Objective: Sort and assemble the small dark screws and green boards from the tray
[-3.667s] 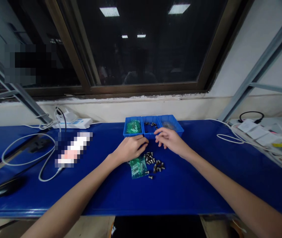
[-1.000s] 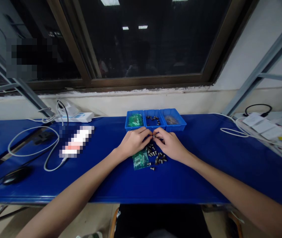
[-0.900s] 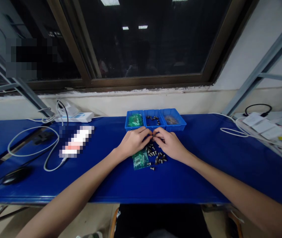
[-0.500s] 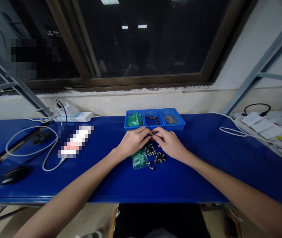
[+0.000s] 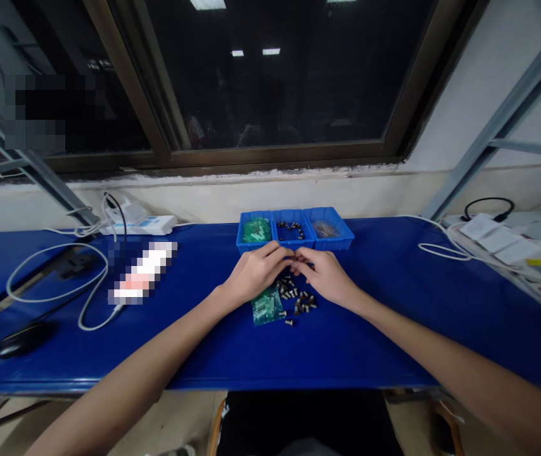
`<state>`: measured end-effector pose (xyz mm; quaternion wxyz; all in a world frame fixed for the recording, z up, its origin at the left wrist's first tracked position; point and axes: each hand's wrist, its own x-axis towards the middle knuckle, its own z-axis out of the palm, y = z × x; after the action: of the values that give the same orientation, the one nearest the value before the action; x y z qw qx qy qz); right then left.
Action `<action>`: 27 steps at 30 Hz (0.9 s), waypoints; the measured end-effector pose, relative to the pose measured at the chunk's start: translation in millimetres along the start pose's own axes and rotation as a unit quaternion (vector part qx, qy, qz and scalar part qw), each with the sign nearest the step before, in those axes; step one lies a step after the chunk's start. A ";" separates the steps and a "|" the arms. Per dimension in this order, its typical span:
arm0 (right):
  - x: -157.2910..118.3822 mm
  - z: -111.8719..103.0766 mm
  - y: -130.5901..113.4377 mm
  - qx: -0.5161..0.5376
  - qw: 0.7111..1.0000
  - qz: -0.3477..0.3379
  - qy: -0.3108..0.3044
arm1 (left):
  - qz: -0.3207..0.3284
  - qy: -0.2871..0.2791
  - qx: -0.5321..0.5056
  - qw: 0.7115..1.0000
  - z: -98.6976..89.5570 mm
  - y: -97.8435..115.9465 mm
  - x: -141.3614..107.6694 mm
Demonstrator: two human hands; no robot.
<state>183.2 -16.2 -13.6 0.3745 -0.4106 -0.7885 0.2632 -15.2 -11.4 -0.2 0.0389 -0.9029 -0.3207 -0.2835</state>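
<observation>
My left hand and my right hand meet fingertip to fingertip just in front of the blue bins. Both are closed in a pinch, and the fingers cover whatever small piece is between them. Below the hands lies a loose group of small screws with silver shanks. A single screw rests nearer to me. Partly under my left hand is a clear green-tinted plastic bag with small pale pieces inside.
Three joined blue bins hold green bags, small dark metal parts and a bag of brownish pieces. To the left are a blurred-out phone-like object, a mouse and a power strip. White adapters with cables lie right.
A small metal piece showed between my fingertips before; now the fingers hide it. My hands stay in almost the same place, and the view has shifted slightly.
</observation>
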 end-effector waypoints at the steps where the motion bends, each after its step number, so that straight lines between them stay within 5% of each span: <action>1: -0.2 0.2 -0.6 0.008 1.000 0.001 -0.002 | -0.001 0.005 -0.002 1.000 0.3 -0.6 0.0; 17: 0.0 -2.2 -6.2 0.005 0.999 -0.018 0.030 | -0.007 0.008 0.006 1.000 -1.7 0.7 0.9; 27: -0.2 -1.6 -6.8 0.108 0.993 -0.006 0.045 | -0.011 -0.008 0.024 1.000 -1.9 3.1 0.8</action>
<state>181.5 -19.7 -7.8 0.4531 -0.3741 -0.7407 0.3259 -13.8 -13.9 2.2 0.0544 -0.9003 -0.3379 -0.2689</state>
